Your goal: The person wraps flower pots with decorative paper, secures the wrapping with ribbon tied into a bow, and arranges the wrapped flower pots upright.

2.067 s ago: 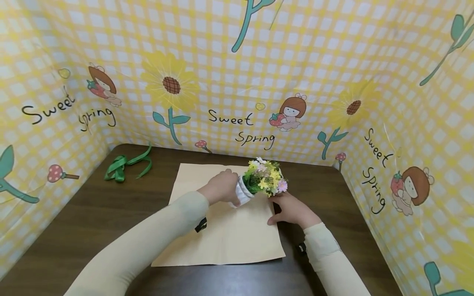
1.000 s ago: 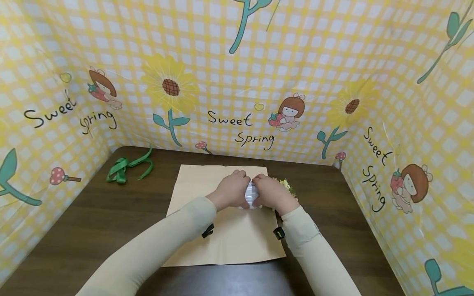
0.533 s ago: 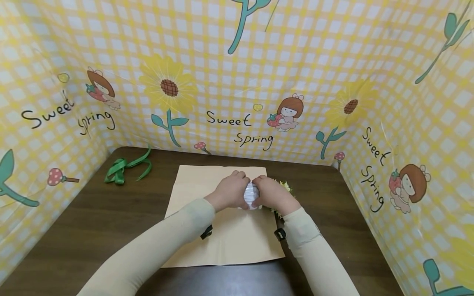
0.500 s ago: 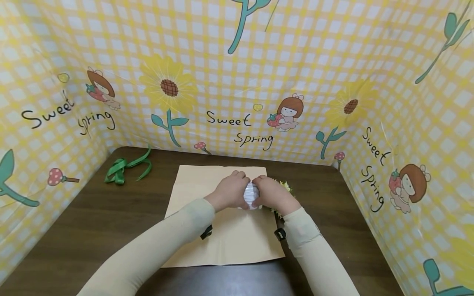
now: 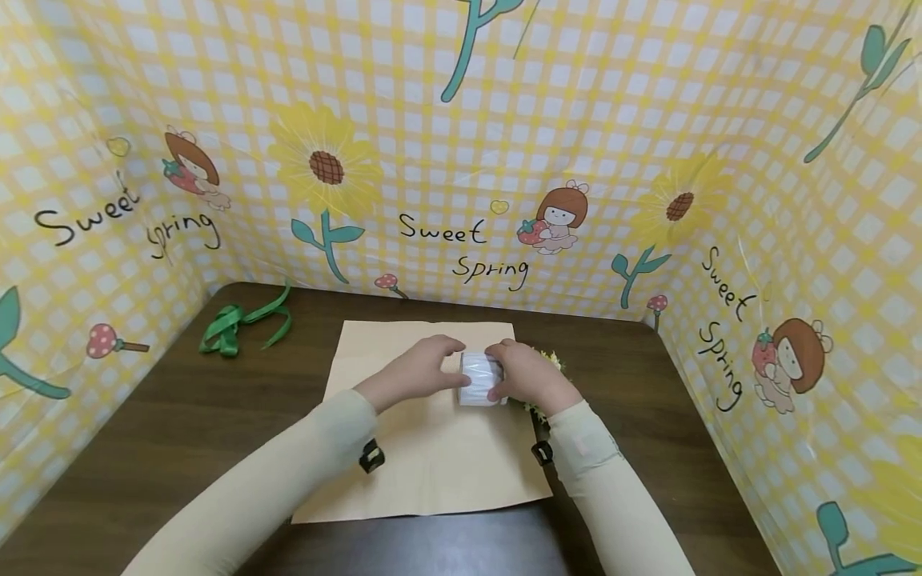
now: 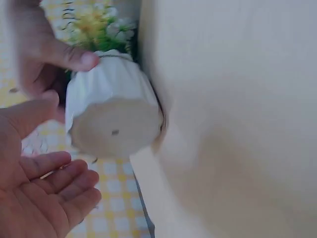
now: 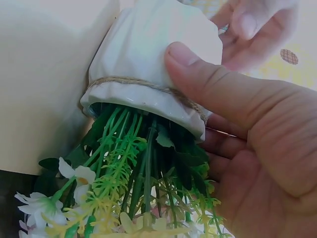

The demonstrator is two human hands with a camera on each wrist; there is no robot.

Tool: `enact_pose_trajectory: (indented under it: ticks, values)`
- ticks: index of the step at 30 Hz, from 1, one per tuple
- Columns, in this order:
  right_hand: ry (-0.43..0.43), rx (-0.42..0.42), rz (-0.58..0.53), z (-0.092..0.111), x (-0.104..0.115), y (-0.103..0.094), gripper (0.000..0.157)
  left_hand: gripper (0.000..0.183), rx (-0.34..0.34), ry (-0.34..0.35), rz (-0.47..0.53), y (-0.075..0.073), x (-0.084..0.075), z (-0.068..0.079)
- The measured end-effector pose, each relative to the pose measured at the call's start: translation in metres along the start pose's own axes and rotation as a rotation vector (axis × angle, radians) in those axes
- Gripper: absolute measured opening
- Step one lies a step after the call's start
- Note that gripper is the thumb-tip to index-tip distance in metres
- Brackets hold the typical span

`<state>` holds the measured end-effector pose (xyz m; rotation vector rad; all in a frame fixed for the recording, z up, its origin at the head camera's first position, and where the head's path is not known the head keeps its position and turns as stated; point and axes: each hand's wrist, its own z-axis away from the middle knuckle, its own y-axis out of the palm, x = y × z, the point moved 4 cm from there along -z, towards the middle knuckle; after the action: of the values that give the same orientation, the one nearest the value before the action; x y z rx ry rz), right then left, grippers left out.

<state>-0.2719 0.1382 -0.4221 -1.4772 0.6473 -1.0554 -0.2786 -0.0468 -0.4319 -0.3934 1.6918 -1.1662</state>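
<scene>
A white ceramic flowerpot (image 5: 479, 381) lies on its side on a sheet of brown wrapping paper (image 5: 432, 468), its base turned left. Twine (image 7: 129, 80) circles the pot below its wavy rim. Artificial flowers (image 7: 81, 181) in white and yellow with green stems point out to the right; in the head view my right hand hides most of them. That right hand (image 5: 535, 378) grips the pot near the rim, thumb on the near side. Beside the base, my left hand (image 6: 44, 198) is spread with palm showing, holding nothing; its thumb is close to the pot.
A green ribbon (image 5: 229, 330) lies loosely looped at the back left of the dark wooden table (image 5: 166, 424). Yellow checked cloth (image 5: 432, 160) walls the table at the back and both sides. The flowers reach past the paper's right edge.
Earlier the pot was tilted in my left hand; it was then laid over with flowers to the right, both hands around it. My left hand has since let go and drawn left.
</scene>
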Motion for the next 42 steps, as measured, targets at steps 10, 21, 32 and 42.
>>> enact_pose_trajectory:
  ticks: [10,21,32,42]
  values:
    - [0.022,0.002,0.008,0.003,0.000,-0.002,0.071,0.066,-0.089,-0.233,0.120,-0.040,0.073,0.067]
    - [0.029,0.009,-0.005,0.002,-0.002,0.000,0.071,0.084,-0.022,-0.526,0.212,-0.061,0.131,0.119]
    - [0.033,0.016,-0.020,0.004,-0.001,-0.004,0.071,0.080,0.074,-0.584,0.665,-0.052,0.143,0.133]
    - [0.017,0.022,-0.021,0.001,0.000,-0.001,0.071,0.082,0.087,-0.645,0.727,-0.057,0.145,0.144]
